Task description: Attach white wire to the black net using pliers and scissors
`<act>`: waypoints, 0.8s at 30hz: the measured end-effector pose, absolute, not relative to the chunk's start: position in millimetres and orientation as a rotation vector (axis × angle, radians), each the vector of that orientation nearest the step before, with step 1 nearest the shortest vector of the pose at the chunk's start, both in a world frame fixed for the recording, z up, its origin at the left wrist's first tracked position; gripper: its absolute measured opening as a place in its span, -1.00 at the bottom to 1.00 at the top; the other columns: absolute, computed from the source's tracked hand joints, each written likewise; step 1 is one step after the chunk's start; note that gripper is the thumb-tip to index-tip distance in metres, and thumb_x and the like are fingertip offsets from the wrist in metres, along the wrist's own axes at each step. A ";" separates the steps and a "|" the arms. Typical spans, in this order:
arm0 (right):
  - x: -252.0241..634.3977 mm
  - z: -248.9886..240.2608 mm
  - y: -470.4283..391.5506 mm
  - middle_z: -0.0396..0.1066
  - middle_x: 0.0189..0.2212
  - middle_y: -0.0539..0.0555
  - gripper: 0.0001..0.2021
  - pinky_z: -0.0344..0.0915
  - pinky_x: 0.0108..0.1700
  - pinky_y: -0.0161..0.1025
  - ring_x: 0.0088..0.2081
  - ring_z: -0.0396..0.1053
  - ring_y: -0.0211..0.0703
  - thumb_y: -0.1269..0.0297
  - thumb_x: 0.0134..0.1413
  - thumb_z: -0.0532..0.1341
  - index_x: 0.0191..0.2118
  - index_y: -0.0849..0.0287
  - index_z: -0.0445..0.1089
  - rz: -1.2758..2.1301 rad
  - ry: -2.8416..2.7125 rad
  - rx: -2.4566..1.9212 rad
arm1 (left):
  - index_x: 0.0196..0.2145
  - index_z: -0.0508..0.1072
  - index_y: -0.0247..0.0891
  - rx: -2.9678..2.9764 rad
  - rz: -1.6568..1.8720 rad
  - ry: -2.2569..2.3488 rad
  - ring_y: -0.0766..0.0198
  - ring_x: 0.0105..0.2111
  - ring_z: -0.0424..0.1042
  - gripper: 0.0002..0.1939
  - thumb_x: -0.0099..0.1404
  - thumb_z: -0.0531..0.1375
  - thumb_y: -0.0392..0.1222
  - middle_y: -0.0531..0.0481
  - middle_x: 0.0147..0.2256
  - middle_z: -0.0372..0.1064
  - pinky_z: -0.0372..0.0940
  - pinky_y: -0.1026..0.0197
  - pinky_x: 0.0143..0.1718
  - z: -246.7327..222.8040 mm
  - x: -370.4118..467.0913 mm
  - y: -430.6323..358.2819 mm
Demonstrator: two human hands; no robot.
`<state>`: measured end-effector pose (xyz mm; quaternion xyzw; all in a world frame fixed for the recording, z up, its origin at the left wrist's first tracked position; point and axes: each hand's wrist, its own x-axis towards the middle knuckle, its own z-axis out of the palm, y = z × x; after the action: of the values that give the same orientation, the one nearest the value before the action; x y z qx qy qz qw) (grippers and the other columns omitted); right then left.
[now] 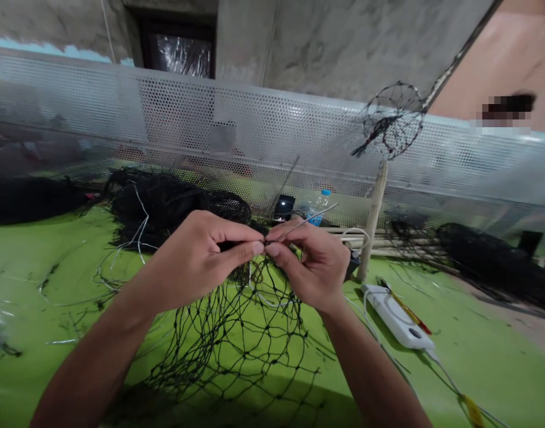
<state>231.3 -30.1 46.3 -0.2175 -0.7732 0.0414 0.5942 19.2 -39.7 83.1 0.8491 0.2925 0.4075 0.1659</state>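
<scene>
A black knotted net (243, 324) hangs from my fingertips and spreads over the green tabletop (469, 362). My left hand (196, 255) pinches its top edge between thumb and forefinger. Right beside it, the fingers of my right hand (317, 261) are closed on the same edge, so the fingertips of both hands nearly meet. A thin metal rod (321, 213) sticks out from my right hand, slanting up to the right. The exact knot or strand between the fingertips is too small to make out.
Black netting (160, 205) lies heaped at the back left. A wooden post (374, 220) carries a netted hoop (395, 122). Behind stand a bottle (319, 208), a phone (284, 208) and a perforated metal panel (272, 128). A white power strip (391, 312) lies at the right.
</scene>
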 end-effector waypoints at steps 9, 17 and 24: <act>225.1 45.6 -34.5 0.56 -0.37 -0.02 -0.95 0.34 -0.45 -0.27 -0.46 0.41 -0.30 0.33 0.27 0.39 -0.26 0.07 0.55 0.329 -1.675 -0.567 | -0.26 0.64 -0.21 2.653 1.380 0.711 0.43 -0.48 0.44 -0.80 0.50 0.22 -0.28 0.13 -0.42 0.57 0.27 0.32 -0.42 77.0 24.3 -36.7; 221.0 40.8 -29.1 0.54 -0.38 -0.02 -0.87 0.24 -0.59 -0.28 -0.58 0.34 -0.34 0.16 0.23 0.44 -0.24 0.08 0.60 0.465 -1.591 -0.627 | -0.33 0.55 -0.22 2.958 1.502 0.850 0.34 -0.47 0.43 -0.73 0.55 0.15 -0.26 0.05 -0.43 0.52 0.22 0.20 -0.42 70.2 30.0 -38.1; 275.5 60.8 -13.8 0.61 -0.39 0.02 -0.71 0.38 -0.49 -0.29 -0.49 0.52 -0.25 -0.03 0.28 0.37 -0.21 0.10 0.61 0.624 -1.820 -0.709 | -0.28 0.62 -0.21 2.902 1.590 1.106 0.30 -0.43 0.54 -0.75 0.53 0.17 -0.20 0.05 -0.41 0.59 0.28 0.22 -0.38 69.5 26.7 -21.9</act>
<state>275.5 -13.8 60.8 -0.2957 -0.7588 0.2602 0.5187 26.7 -21.9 69.5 0.8193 0.3123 0.4489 -0.1727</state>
